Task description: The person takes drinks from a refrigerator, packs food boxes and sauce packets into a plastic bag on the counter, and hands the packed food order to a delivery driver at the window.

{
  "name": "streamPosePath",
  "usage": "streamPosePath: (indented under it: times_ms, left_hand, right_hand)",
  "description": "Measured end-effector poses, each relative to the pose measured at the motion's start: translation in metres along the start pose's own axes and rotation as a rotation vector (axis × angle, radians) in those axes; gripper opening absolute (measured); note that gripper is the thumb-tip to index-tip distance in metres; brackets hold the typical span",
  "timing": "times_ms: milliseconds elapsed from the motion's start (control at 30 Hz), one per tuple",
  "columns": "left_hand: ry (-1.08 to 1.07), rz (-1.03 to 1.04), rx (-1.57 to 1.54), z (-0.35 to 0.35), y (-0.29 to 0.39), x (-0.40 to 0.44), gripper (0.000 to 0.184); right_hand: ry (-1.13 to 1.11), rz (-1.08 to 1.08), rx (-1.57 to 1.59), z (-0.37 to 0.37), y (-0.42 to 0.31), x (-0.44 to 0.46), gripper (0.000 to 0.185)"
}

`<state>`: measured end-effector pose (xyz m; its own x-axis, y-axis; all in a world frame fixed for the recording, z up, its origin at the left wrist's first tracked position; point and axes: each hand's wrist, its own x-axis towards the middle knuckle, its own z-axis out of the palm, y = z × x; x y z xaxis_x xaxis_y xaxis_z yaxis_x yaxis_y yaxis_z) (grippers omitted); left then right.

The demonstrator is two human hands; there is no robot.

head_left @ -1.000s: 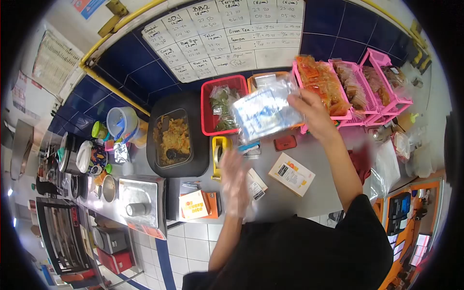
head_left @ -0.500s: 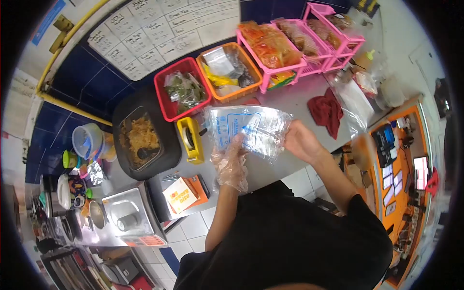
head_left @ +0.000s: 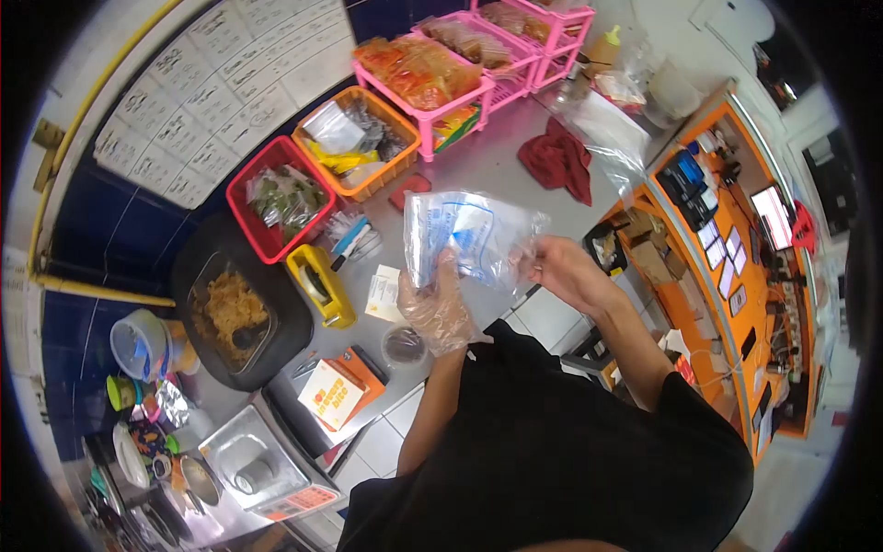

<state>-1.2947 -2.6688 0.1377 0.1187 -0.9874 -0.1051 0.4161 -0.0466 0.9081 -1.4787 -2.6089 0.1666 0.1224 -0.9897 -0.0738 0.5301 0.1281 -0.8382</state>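
packet [head_left: 471, 228] of crinkled, shiny plastic sits in left hand [head_left: 438, 308]

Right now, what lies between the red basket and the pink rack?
An orange basket stands between the red basket and the pink rack, as the head view shows.

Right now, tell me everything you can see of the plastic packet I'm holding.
The plastic packet is clear, thin-looking and shiny, crinkled, with blue printing on the side facing the camera. It is held up, slightly slanted, over the grey counter. The gloved left hand grips its lower left part; the bare right hand is at its right edge. Its contents are unclear.
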Motion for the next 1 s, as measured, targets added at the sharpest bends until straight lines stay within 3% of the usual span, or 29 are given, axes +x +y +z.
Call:
streamPosePath:
  times_ms: [33, 100, 133, 167, 233, 267, 300, 367, 433, 500, 633, 700, 733, 800, 833, 900, 933, 1000]
  left_hand:
    - [0.022, -0.006, -0.048, 0.005, -0.005, -0.002, 0.022]
    - [-0.016, 0.021, -0.003, 0.008, -0.018, -0.003, 0.027]
    - [-0.035, 0.070, 0.047, 0.012, -0.022, -0.003, 0.033]
    - [-0.041, 0.068, 0.041, 0.015, -0.022, -0.007, 0.033]
    - [-0.159, -0.041, 0.057, 0.025, -0.015, -0.010, 0.028]
    - [-0.172, 0.030, 0.039, 0.030, -0.024, -0.007, 0.033]
    - [-0.182, 0.055, 0.028, 0.033, -0.026, -0.004, 0.033]
    - [-0.242, -0.144, -0.047, 0.042, -0.032, 0.000, 0.037]
    - [-0.234, -0.192, -0.075, 0.049, -0.048, 0.006, 0.040]
    - [-0.218, -0.498, -0.171, 0.051, -0.073, 0.012, 0.041]
    - [-0.264, -0.569, 0.009, 0.081, -0.104, 0.007, 0.053]
    - [-0.276, 0.095, 0.234, 0.103, -0.101, -0.012, 0.077]
    - [-0.283, 0.095, 0.250, 0.113, -0.084, -0.013, 0.077]
    - [-0.850, 0.589, 0.688, 0.132, -0.051, -0.005, 0.100]
    - [-0.846, 0.573, 0.710, 0.142, -0.055, -0.005, 0.100]
    - [-1.107, 0.533, 0.736, 0.161, -0.066, -0.006, 0.102]
    - [-1.057, 0.519, 0.781, 0.165, -0.072, -0.006, 0.102]
    - [-1.227, 0.271, 0.608, 0.173, -0.086, -0.007, 0.092]
  right_hand:
    - [0.023, -0.009, -0.008, 0.000, -0.001, -0.007, 0.038]
    - [0.143, -0.014, -0.349, 0.009, -0.004, -0.018, 0.038]
    - [0.290, 0.028, -0.352, 0.021, -0.011, -0.017, 0.036]
    - [0.296, 0.024, -0.358, 0.015, -0.010, -0.021, 0.036]
    - [0.483, -0.036, -0.427, -0.004, -0.009, -0.015, 0.033]
    - [0.512, -0.104, -0.457, -0.004, -0.016, -0.013, 0.019]
    - [0.503, -0.131, -0.464, -0.010, -0.019, -0.010, 0.019]
    - [0.505, -0.147, -0.431, -0.032, -0.023, -0.007, 0.015]
    - [0.532, -0.097, -0.374, -0.044, -0.029, -0.008, 0.022]
    - [0.437, -0.179, -0.384, -0.065, -0.029, -0.011, 0.015]
    - [0.512, -0.133, -0.242, -0.076, -0.055, -0.014, 0.009]
    - [0.540, -0.104, -0.424, -0.104, -0.058, -0.023, 0.006]
    - [0.544, -0.104, -0.407, -0.114, -0.061, -0.027, 0.006]
    - [0.465, -0.063, -0.371, -0.131, -0.062, -0.036, 0.008]
    - [0.458, -0.047, -0.351, -0.138, -0.062, -0.040, 0.008]
    - [0.406, -0.011, -0.356, -0.150, -0.059, -0.043, 0.010]
    - [0.392, -0.081, -0.508, -0.160, -0.050, -0.042, 0.013]
    - [0.342, -0.081, -0.345, -0.147, -0.057, -0.035, 0.016]
